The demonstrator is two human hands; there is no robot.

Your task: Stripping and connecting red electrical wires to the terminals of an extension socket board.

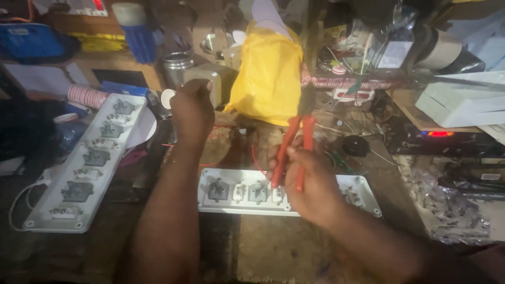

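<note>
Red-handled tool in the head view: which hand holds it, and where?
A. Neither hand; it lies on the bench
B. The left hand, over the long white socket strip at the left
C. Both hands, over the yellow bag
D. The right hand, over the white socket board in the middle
D: the right hand is closed on the red-handled tool above the middle white socket board, while the left hand is up near the grey box.

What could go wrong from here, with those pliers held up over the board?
The right hand holds red-handled pliers above the white socket board; a slip might drop them onto its sockets. The left hand reaches among crowded items near the metal can and could knock it. Loose wires nearby might snag.
</note>
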